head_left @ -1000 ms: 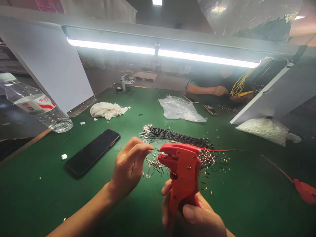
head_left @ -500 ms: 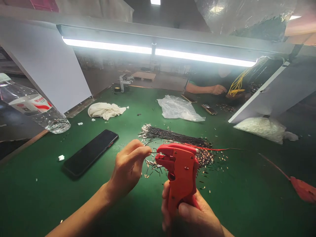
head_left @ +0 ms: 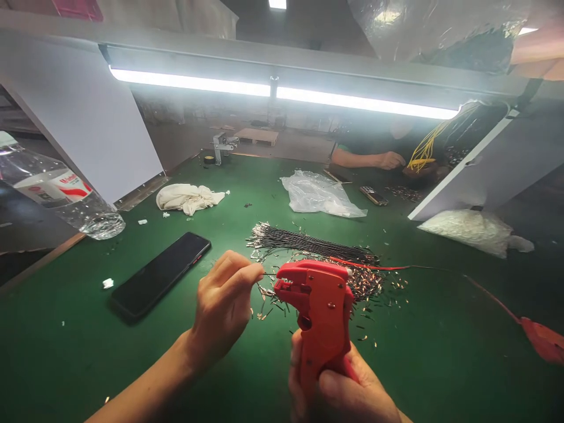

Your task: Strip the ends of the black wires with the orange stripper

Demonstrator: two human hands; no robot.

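My left hand [head_left: 227, 296] pinches a short thin black wire [head_left: 269, 274] between thumb and fingertips. The wire points right, to the nose of a red wire stripper [head_left: 326, 305]; I cannot tell whether its tip touches the jaws. My right hand [head_left: 348, 382] is wrapped around the stripper's handles and holds it upright, jaws facing left. Behind the tool lies a bundle of black wires [head_left: 308, 241] with pale metallic ends at the left. Small cut scraps [head_left: 368, 282] with coppery glints are scattered around the stripper, partly hidden by it.
A dark phone [head_left: 161, 276] and a water bottle [head_left: 66, 194] are at left. A white cloth [head_left: 189, 198], a clear plastic bag [head_left: 321, 194] and a filled bag [head_left: 469, 229] lie farther back. A red strip [head_left: 370, 267] runs rightward. Another person's hand [head_left: 391, 160] is near yellow wires [head_left: 423, 153].
My left hand has drawn slightly left, away from the stripper, with the wire still pinched. The stripper has shifted slightly left and down, and its jaws look changed in position.
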